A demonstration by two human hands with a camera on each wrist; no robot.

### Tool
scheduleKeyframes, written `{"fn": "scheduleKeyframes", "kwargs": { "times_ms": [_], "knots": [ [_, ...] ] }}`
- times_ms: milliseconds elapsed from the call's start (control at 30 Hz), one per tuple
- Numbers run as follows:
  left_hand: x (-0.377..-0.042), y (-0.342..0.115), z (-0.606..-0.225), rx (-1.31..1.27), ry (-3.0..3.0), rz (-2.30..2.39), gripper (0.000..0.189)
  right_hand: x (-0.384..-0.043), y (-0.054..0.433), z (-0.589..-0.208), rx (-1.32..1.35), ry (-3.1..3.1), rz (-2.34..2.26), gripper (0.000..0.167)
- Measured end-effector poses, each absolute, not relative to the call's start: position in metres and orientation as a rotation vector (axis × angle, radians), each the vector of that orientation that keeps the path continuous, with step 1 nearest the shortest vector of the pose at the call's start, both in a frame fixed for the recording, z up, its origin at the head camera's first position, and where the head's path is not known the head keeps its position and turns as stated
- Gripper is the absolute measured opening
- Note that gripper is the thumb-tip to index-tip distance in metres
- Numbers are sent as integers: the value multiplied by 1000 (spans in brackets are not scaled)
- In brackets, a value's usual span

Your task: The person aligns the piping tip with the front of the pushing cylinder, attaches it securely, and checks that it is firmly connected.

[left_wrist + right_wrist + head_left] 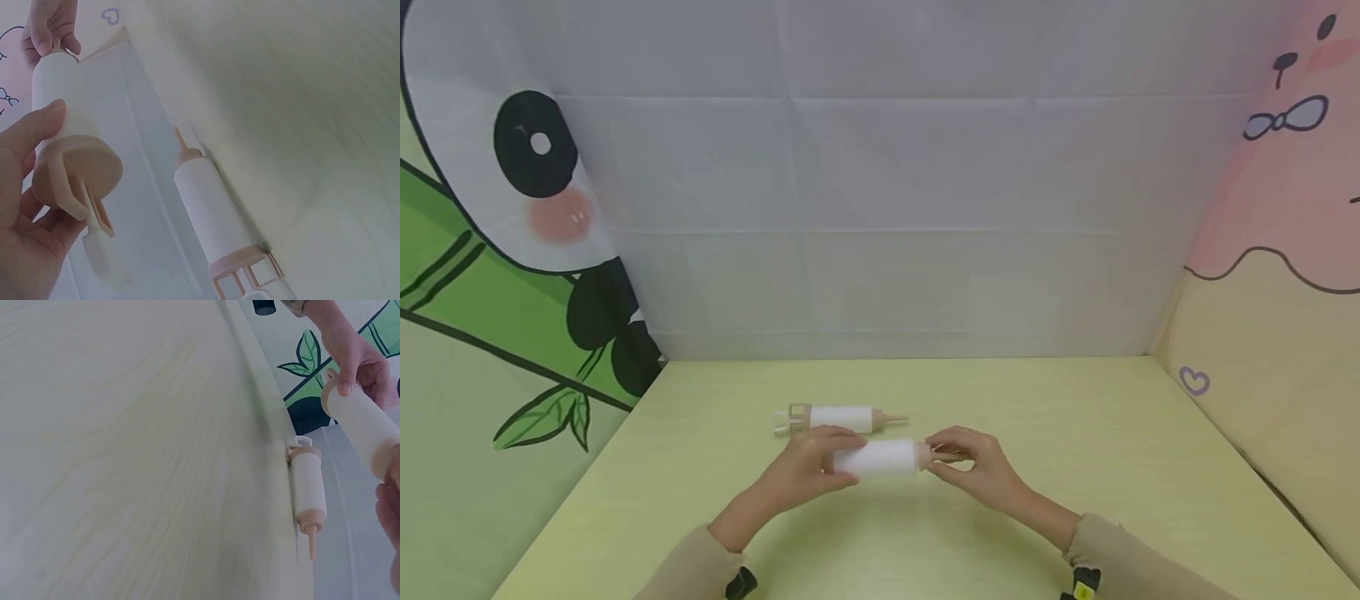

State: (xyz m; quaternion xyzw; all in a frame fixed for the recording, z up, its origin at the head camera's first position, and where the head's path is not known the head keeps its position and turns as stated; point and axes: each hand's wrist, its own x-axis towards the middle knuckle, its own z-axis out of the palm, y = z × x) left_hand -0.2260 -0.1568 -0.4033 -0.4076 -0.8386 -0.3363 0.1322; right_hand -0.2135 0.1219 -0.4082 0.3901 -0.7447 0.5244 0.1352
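Observation:
My left hand (pixel 808 468) grips one white icing syringe (pixel 876 458) round its barrel, thumb on the near side. It lies level, just above the table, with the beige nozzle to the right. My right hand (pixel 973 467) pinches the nozzle end between thumb and fingers. In the left wrist view, the held syringe's beige rear collar (pixel 78 172) shows its loops and a pale plunger-like piece (pixel 103 259). A second, matching syringe (pixel 842 418) lies just beyond the hands, its thin nozzle also to the right; neither hand visibly holds it.
Below is a pale yellow wood-grain table (pixel 1037 400). A grey-white creased cloth wall (pixel 910 208) stands at its back edge. Cartoon panels flank it: a panda with green bamboo (pixel 475 267) at left, a pink figure (pixel 1262 192) at right.

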Motion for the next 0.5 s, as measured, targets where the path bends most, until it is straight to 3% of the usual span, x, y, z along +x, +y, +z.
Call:
{"fn": "scheduleKeyframes", "kwargs": {
  "times_ms": [500],
  "knots": [
    [-226, -156, -402, -1172, -2441, -951, 40, -217, 122, -405, 1262, -2058, 1364, 31]
  ]
}}
